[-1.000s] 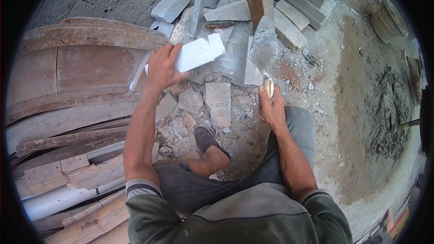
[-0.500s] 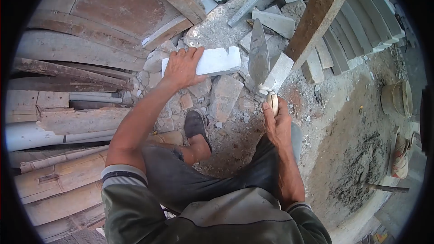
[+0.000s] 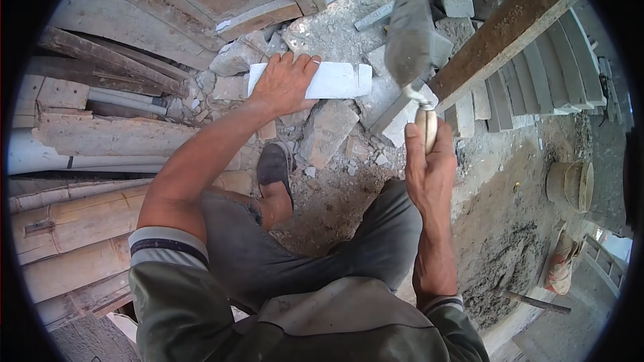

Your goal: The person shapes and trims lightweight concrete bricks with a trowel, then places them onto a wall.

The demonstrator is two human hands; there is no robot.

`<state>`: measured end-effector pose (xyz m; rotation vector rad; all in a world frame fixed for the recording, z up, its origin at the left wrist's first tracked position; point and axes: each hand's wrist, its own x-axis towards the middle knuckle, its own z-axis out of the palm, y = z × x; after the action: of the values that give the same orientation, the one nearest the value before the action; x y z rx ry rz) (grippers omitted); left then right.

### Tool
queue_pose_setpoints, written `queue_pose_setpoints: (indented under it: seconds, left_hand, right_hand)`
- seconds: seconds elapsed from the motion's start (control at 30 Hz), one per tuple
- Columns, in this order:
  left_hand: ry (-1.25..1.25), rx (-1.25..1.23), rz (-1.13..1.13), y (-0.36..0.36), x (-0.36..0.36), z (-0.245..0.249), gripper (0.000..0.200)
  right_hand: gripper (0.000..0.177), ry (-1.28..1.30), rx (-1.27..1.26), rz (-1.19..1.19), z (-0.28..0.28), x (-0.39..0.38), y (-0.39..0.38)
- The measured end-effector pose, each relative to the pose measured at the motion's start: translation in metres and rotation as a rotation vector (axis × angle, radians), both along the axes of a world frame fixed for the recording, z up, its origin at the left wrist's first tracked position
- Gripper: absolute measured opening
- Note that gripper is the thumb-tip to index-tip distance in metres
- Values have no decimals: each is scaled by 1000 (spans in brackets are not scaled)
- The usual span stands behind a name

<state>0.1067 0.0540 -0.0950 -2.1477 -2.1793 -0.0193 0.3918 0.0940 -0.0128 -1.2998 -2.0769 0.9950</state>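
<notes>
A white block [image 3: 339, 80] is gripped from above by the left hand [image 3: 285, 85], its notched end left uncovered. A trowel [image 3: 408, 33] is held by its pale handle in the right hand [image 3: 431, 161], blade pointed away from the body. Broken stones [image 3: 329, 131] are scattered below the block, near a shoe [image 3: 274, 166]. A wooden beam [image 3: 506, 33] is seen slanting beside the trowel. Planks [image 3: 121, 23] are stacked at the picture's left, and a bucket [image 3: 569, 186] and wet mortar [image 3: 503, 268] are seen at its right.
</notes>
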Motion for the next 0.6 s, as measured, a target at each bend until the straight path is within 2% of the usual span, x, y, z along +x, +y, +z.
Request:
queue_pose_setpoints:
  seconds: [0.07,0.1,0.17,0.2,0.27,0.3,0.37,0.4,0.47,0.57,0.6]
  left_hand:
    - [0,22,-8,9,7,1,73]
    - [13,4,-17,15,12,1,70]
    - [32,-5,-32,22,15,1,67]
    - [26,-22,-28,25,15,0,66]
    - [31,-35,-28,31,10,3,65]
    - [33,-13,-28,32,6,3,66]
    - [15,-43,-54,19,12,-4,68]
    - [5,-33,-53,20,12,-1,68]
    - [-21,-18,-45,20,8,2,74]
    - [-10,12,-86,8,4,2,79]
    - [-2,6,-96,4,6,1,79]
  right_hand:
    - [39,322,137,-187,-3,-9,-8]
    - [39,324,145,-189,-29,-12,-10]
    - [38,91,158,-198,-86,-13,-10]
    - [38,98,168,-201,-90,-6,-10]
    - [36,-140,55,-14,-93,10,-9]
    - [36,-133,61,-8,-82,10,0]
    - [34,225,-35,-128,-45,20,-5]
    - [34,225,-46,-152,-40,24,-7]
    - [31,542,-115,-272,-35,25,1]
    - [33,577,-57,-225,-119,10,-8]
    - [33,585,-61,-237,-123,13,-10]
